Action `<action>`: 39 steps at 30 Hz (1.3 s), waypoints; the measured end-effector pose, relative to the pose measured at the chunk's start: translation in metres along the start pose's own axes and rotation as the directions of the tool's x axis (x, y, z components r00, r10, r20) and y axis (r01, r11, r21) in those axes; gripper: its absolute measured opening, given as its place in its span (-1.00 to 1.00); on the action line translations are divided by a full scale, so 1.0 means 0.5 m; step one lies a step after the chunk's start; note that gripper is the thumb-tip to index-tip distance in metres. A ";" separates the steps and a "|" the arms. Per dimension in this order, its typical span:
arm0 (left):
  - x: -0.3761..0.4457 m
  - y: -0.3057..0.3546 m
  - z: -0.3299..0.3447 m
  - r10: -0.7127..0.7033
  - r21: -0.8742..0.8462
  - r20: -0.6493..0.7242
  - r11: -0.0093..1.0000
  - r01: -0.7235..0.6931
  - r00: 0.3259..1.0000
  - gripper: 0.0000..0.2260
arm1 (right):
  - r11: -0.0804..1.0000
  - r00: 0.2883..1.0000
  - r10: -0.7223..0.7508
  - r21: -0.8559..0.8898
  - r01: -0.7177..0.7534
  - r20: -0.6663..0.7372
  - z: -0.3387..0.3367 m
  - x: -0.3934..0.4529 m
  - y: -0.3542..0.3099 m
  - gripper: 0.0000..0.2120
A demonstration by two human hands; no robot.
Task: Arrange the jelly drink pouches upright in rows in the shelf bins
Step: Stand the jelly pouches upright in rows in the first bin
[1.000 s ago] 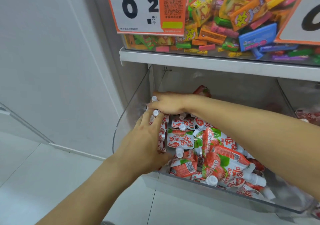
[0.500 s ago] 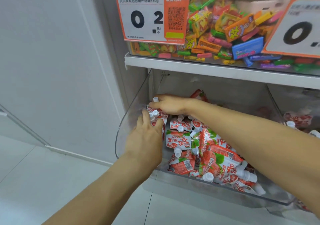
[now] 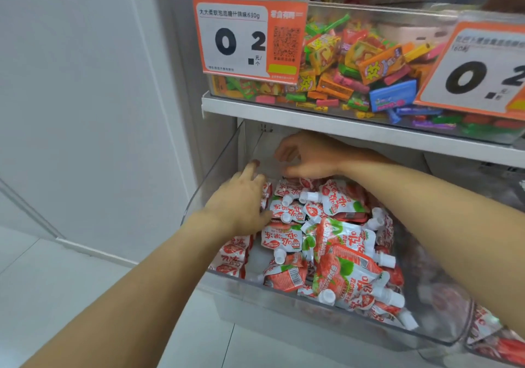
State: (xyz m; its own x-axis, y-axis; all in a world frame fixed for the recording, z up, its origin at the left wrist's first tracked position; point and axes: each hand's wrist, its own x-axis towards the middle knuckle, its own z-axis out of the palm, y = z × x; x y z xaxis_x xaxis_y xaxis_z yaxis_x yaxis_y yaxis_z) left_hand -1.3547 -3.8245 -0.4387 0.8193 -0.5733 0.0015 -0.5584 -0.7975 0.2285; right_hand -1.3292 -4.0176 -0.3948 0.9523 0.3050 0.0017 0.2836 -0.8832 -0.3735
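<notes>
- Since the frame before, the right hand (image 3: 308,156) has lifted off the pouches and now hovers above the bin's back left corner, fingers loosely curled, holding nothing.
- The left hand (image 3: 241,200) presses straight fingers against the upright row of jelly drink pouches (image 3: 235,251) along the left wall of the clear bin (image 3: 284,308).
- More pouches lie jumbled across the bin's middle and right.

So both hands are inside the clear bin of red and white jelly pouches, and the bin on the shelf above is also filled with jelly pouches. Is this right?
Not quite. The head view shows the upper bin filled with colourful candy packets, not jelly pouches. The rest stands: the left hand and right hand are inside the clear lower bin of red and white jelly pouches.
</notes>
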 end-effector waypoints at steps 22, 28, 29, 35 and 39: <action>-0.012 -0.003 0.002 -0.083 -0.149 -0.063 0.986 0.073 0.995 -0.28 | 0.980 0.983 0.118 -0.142 -0.138 -0.141 0.029 0.029 0.043 -0.80; -0.014 -0.007 0.003 -0.045 -0.199 -0.072 0.980 0.030 0.996 -0.38 | 0.997 0.959 0.073 0.058 -0.059 -0.274 0.073 0.072 -0.012 -0.81; -0.013 -0.010 0.005 -0.044 -0.207 -0.074 0.978 0.028 0.996 -0.41 | 0.993 0.981 0.080 0.100 -0.063 -0.175 0.080 0.074 -0.016 -0.76; -0.009 -0.014 0.014 -0.061 -0.254 -0.098 0.967 0.035 0.993 -0.43 | 0.966 0.974 0.152 0.185 -0.182 0.165 0.100 0.074 -0.018 -0.56; 0.000 -0.017 0.017 -0.023 -0.208 -0.144 0.978 -0.007 0.989 -0.35 | 0.858 0.949 0.211 0.421 -0.294 0.232 0.100 0.071 0.001 -0.48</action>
State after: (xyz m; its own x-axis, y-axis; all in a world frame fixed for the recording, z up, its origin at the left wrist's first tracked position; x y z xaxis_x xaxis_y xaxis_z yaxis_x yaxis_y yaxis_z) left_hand -1.3509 -3.8194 -0.4487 0.8423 -0.5214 0.1366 -0.5252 -0.7369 0.4257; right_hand -1.3010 -3.9894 -0.4411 0.9381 0.1856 -0.2926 -0.0839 -0.6978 -0.7114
